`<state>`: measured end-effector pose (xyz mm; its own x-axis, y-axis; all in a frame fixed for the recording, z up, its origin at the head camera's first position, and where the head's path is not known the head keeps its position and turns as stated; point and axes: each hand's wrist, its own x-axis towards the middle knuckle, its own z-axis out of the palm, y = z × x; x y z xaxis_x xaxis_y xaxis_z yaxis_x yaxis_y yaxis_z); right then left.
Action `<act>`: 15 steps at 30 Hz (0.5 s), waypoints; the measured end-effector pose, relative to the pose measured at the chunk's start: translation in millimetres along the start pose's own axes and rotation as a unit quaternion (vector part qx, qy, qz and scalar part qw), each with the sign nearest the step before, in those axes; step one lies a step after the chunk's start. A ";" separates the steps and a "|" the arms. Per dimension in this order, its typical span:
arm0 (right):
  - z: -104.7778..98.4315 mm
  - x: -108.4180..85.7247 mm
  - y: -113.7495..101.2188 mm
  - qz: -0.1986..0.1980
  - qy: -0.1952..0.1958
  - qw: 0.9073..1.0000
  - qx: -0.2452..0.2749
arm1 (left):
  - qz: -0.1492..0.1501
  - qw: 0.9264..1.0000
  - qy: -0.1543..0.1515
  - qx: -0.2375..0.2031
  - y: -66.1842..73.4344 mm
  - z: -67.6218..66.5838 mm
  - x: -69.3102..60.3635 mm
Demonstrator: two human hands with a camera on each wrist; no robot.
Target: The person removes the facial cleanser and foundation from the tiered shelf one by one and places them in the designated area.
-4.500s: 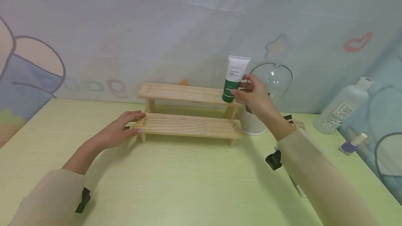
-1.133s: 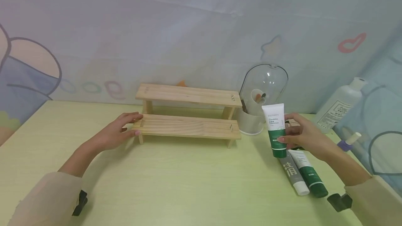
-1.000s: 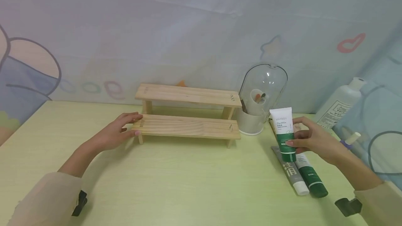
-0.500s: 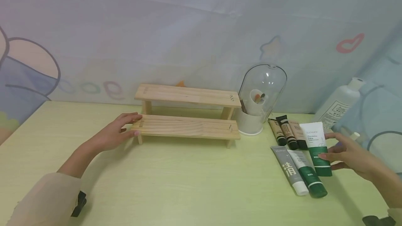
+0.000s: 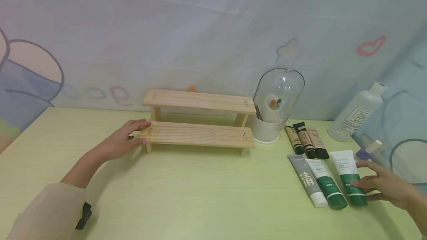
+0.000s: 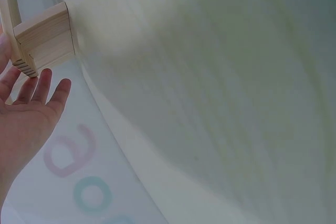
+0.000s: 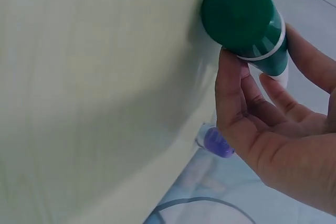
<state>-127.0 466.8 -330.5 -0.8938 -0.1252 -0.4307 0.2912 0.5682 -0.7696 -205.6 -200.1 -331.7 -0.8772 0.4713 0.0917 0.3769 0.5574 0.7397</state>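
Note:
My right hand point(image 5: 387, 184) pinches a white-and-green squeeze tube point(image 5: 350, 179) between thumb and fingers, low over the table's right side. The right wrist view shows the tube's round green cap point(image 7: 239, 14) close up, with fingers curled along its side. To its left lie a second green-and-white tube point(image 5: 326, 183) and a grey tube point(image 5: 307, 179) with a white cap. My left hand point(image 5: 116, 142) grips the left end of a two-step wooden shelf point(image 5: 197, 134), thumb at the front edge. In the left wrist view, fingertips point(image 6: 44, 77) touch the board's end.
Several things stand or lie right of the shelf: a clear-domed brush holder point(image 5: 267, 129), small beige tubes with black caps point(image 5: 306, 140), a white bottle point(image 5: 357, 112) and a purple nail polish bottle point(image 5: 365, 153). A printed cloth point(image 5: 186, 29) hangs behind the table.
My right hand has carried the green-and-white tube from above the shelf's upper step to the right and down, beside the other tubes. My left hand has stayed at the shelf's end.

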 end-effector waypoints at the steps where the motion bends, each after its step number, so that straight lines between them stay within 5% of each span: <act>1: 0.0 -0.4 2.0 0.004 -0.003 1.000 0.002 | 0.000 1.000 -0.001 0.001 0.3 0.1 0.1; 15: 5.8 4.3 4.2 0.016 -0.042 0.997 0.058 | 0.001 1.000 -0.003 0.000 0.5 0.5 0.6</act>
<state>-127.6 464.0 -338.3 -0.8530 -0.1785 -0.4904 0.3612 0.4763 -0.8017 -205.7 -199.3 -331.6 -0.8747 0.4765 0.0890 0.3785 0.5567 0.7395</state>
